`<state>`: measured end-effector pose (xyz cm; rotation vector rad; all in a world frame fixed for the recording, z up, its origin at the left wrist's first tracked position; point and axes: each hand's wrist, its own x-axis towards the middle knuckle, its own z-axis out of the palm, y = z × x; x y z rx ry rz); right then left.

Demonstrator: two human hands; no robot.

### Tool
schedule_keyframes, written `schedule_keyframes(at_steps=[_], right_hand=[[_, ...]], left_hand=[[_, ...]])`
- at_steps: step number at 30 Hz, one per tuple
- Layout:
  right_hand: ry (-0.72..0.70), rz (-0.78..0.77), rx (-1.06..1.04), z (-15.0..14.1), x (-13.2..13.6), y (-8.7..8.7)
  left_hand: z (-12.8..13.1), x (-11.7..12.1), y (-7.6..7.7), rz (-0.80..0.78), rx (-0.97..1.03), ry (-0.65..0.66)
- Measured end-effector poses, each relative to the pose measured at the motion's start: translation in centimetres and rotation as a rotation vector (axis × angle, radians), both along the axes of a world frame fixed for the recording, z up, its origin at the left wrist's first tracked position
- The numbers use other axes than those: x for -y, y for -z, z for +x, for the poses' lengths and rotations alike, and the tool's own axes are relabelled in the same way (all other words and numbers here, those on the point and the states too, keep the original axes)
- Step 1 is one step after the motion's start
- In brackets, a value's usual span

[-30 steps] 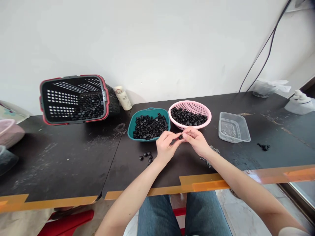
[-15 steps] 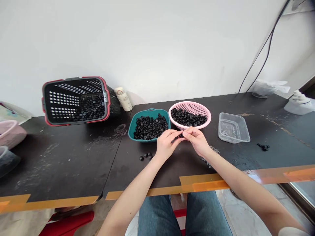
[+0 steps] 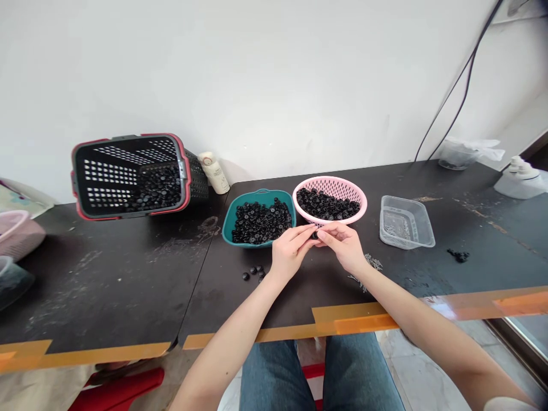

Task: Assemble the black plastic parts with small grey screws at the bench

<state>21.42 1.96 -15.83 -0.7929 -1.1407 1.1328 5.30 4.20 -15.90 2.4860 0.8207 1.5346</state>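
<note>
My left hand and my right hand meet in front of the pink basket, fingertips pinched around a small round black part. Fingers cover most of that part. Behind my left hand stands a teal basin holding many black disc-like pieces. The pink perforated basket, just beyond my fingers, holds more small black parts. Several round black knob-like pieces lie on the table left of my left wrist. Thin metal pins or screws lie partly hidden beneath my right forearm.
A clear plastic tub with small metal pieces sits at right, beside a little black pile. A large black-and-red basket lies tipped at left near a white bottle. Orange tape runs along the table's front edge.
Both hands stay in nearly the same place; only the fingertips around the small black part have shifted slightly.
</note>
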Motion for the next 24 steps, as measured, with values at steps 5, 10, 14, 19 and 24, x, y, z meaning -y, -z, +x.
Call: schedule_keyframes(at_steps=[5, 10, 14, 19, 24], right_hand=[[0.007, -0.031, -0.026, -0.1, 0.0, 0.2], [-0.077, -0.089, -0.009, 0.2, -0.4, 0.1], [-0.187, -0.154, 0.104, 0.9, -1.0, -0.1], [-0.326, -0.183, 0.211, 1.7, -1.7, 0.0], [-0.453, -0.198, 0.218, 2.3, -2.0, -0.2]], left_hand=[[0.1, 0.1, -0.1, -0.008, 0.009, -0.005], [0.0, 0.0, -0.1, -0.018, 0.017, -0.015], [-0.3, -0.4, -0.1, -0.003, -0.012, -0.019], [-0.7, -1.0, 0.2, 0.017, -0.058, -0.009], [-0.7, -1.3, 0.5, 0.034, -0.072, 0.037]])
